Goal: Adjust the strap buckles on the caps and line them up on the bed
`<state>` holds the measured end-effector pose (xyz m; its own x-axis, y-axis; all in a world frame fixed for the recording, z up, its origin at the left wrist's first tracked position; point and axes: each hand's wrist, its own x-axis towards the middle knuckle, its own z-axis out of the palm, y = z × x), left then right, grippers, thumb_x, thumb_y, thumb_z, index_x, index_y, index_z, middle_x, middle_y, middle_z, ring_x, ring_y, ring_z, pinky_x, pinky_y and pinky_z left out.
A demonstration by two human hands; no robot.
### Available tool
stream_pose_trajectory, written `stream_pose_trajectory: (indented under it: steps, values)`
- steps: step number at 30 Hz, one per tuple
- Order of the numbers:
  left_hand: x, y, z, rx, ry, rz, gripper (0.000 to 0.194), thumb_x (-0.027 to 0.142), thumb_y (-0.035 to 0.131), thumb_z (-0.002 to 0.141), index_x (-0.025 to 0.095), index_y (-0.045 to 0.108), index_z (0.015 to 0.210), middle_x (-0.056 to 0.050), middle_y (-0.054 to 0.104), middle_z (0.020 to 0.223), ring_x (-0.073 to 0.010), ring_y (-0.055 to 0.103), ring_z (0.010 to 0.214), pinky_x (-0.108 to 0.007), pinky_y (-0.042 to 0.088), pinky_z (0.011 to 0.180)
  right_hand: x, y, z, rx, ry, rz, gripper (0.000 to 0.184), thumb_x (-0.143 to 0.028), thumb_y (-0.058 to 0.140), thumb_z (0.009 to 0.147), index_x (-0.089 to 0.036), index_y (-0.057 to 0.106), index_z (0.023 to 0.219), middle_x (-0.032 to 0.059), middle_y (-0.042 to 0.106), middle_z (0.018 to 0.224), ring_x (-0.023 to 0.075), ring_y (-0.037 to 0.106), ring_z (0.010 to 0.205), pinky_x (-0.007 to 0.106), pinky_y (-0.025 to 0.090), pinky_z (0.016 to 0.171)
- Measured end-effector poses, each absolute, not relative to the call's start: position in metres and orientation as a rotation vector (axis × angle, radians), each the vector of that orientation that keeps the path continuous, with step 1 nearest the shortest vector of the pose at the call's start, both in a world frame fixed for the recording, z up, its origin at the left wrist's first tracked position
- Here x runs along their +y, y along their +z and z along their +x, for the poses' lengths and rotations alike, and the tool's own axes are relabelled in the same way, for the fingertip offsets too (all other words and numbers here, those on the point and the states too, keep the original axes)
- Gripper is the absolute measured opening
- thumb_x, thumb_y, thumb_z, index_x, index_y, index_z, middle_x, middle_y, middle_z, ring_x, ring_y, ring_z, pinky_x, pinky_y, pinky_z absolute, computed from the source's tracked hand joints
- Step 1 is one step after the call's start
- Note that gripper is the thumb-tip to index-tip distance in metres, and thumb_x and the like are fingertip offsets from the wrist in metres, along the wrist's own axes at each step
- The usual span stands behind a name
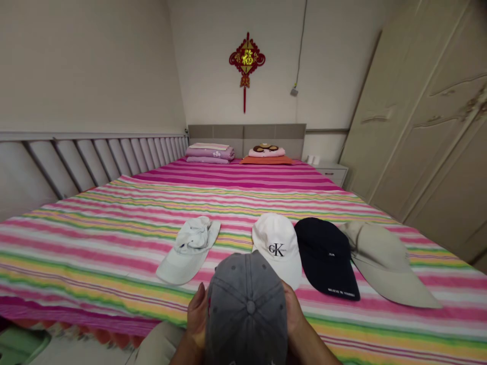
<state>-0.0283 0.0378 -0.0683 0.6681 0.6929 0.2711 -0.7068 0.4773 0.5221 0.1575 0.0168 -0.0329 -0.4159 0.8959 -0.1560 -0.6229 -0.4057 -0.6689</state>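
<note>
A grey baseball cap [247, 304] is held up in front of me, its button and crown facing the camera. My left hand [197, 314] grips its left side and my right hand [293, 310] its right side; the cap hides most of the fingers. Just beyond it on the bed lies a white cap [279, 238] with dark letters. A black cap [323, 253] is beside that one, and a beige cap [384, 258] lies farthest right. To the left, a pale, crumpled cap [190, 246] rests with its brim toward me.
The striped bed sheet [114, 223] spreads under the caps. Folded bedding [210, 153] and a pink-and-orange stack [266, 157] sit by the headboard [274, 134]. A white rail [87, 159] runs along the left; a nightstand [333, 171] and wardrobe [422, 126] stand on the right.
</note>
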Motion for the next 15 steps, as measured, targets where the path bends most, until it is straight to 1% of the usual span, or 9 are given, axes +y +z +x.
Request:
stream_pose_trajectory:
  steps: [3,5,8,11,13,15]
  values:
    - [0.041,-0.068,-0.026,0.052,0.784,0.575,0.04,0.043,0.035,0.083,0.024,0.069,0.093,-0.006,0.07,0.092,-0.023,0.059,0.099,-0.036,0.036,0.096,0.023,-0.032,0.153,-0.658,1.936,-0.625,0.038,-0.049,0.046,0.07,-0.017,0.066,0.08,0.0078,0.07,0.076,0.0255,0.063,0.078,0.04,0.047,0.073]
    - [0.048,-0.065,-0.026,0.151,0.739,0.529,0.037,0.039,0.039,0.082,0.02,0.07,0.089,-0.007,0.071,0.086,-0.0235,0.062,0.094,-0.037,0.039,0.092,0.028,-0.034,0.15,-0.679,1.926,-0.642,0.038,-0.048,0.045,0.072,-0.017,0.065,0.08,0.0079,0.07,0.077,0.025,0.064,0.078,0.04,0.047,0.073]
    - [0.067,-0.057,-0.028,0.301,0.708,0.494,0.028,0.03,0.047,0.078,0.015,0.069,0.085,-0.007,0.071,0.077,-0.0234,0.065,0.084,-0.037,0.043,0.087,0.041,-0.035,0.149,-0.727,1.908,-0.681,0.035,-0.046,0.044,0.073,-0.017,0.064,0.077,0.0075,0.07,0.075,0.0242,0.064,0.076,0.039,0.047,0.073]
    - [0.099,-0.048,-0.034,0.368,0.733,0.509,0.023,0.023,0.05,0.075,0.011,0.068,0.084,-0.006,0.071,0.07,-0.0224,0.066,0.077,-0.037,0.045,0.084,0.065,-0.031,0.15,-0.778,1.89,-0.721,0.029,-0.042,0.047,0.071,-0.017,0.062,0.069,0.007,0.069,0.068,0.0235,0.064,0.072,0.038,0.048,0.071]
    - [0.124,-0.042,-0.037,0.375,0.754,0.521,0.022,0.019,0.05,0.074,0.01,0.067,0.085,-0.006,0.07,0.068,-0.0216,0.066,0.075,-0.037,0.045,0.084,0.086,-0.026,0.152,-0.827,1.862,-0.769,0.025,-0.038,0.049,0.071,-0.017,0.06,0.063,0.0064,0.068,0.061,0.0226,0.064,0.066,0.037,0.048,0.068]
    - [0.147,-0.038,-0.038,0.377,0.765,0.529,0.023,0.016,0.05,0.073,0.01,0.066,0.088,-0.007,0.07,0.07,-0.0215,0.066,0.076,-0.037,0.045,0.084,0.109,-0.019,0.153,-0.893,1.81,-0.829,0.022,-0.033,0.051,0.073,-0.016,0.059,0.062,0.0052,0.066,0.056,0.0206,0.063,0.06,0.036,0.049,0.063]
